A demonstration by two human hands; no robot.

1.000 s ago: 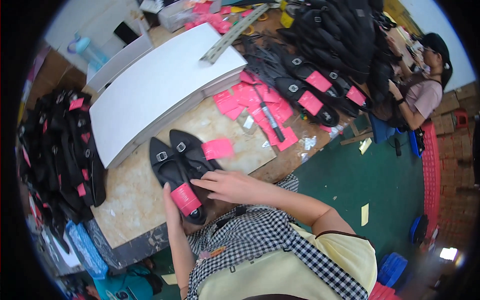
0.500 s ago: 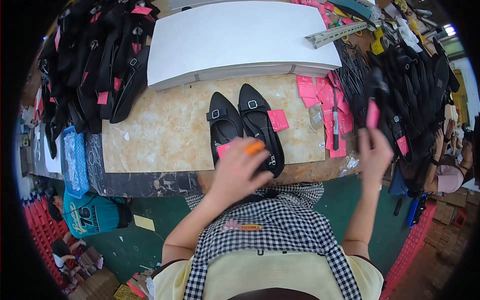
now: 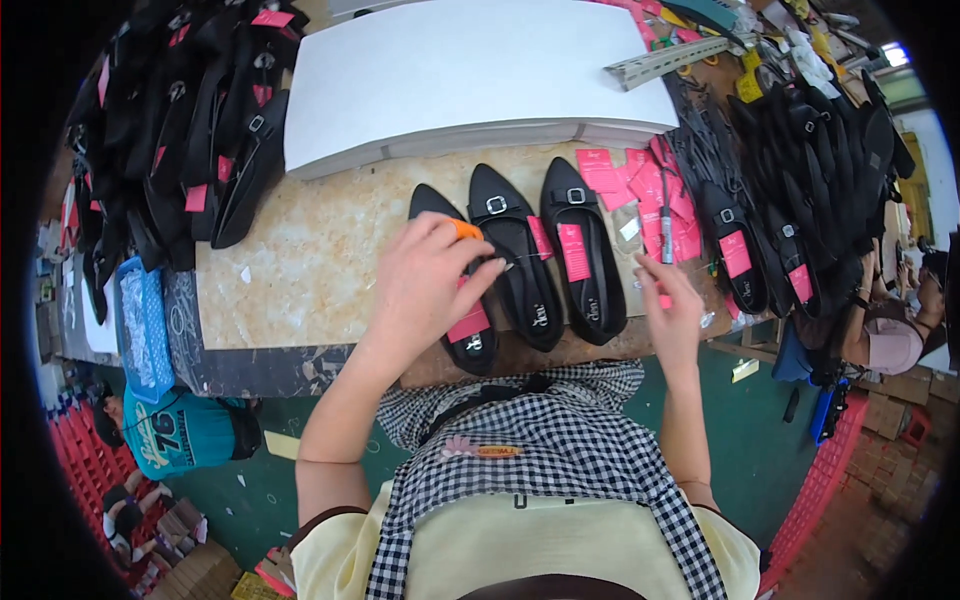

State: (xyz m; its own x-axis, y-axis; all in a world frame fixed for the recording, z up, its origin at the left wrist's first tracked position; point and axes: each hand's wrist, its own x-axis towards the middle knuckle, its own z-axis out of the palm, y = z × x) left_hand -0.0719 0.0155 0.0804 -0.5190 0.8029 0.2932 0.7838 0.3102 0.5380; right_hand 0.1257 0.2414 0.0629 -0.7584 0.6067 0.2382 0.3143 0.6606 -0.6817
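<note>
Three black pointed flats with square buckles and pink tags lie side by side on the table: a left shoe (image 3: 470, 350), a middle shoe (image 3: 518, 285) and a right shoe (image 3: 590, 285). My left hand (image 3: 425, 280) is above the left shoe, its fingers curled round an orange-handled tool (image 3: 464, 230) of a kind I cannot make out. A thin thread runs from near my left fingertips to the middle shoe's pink tag (image 3: 540, 238). My right hand (image 3: 672, 312) is right of the right shoe, fingertips pinched together near some pink tags (image 3: 650, 190). What they hold is too small to tell.
Black shoes (image 3: 200, 130) are piled at the left and more (image 3: 830, 160) at the right. A white stack of sheets (image 3: 480, 70) spans the back, with a metal angle strip (image 3: 665, 62) across its corner. A marker (image 3: 667, 235) lies on the tags. A blue basket (image 3: 145, 320) stands at left.
A third shoe now lies right of the pair. My right hand has moved left from the right pile, where it was at a blurred, tagged shoe. My left hand has shifted up and left.
</note>
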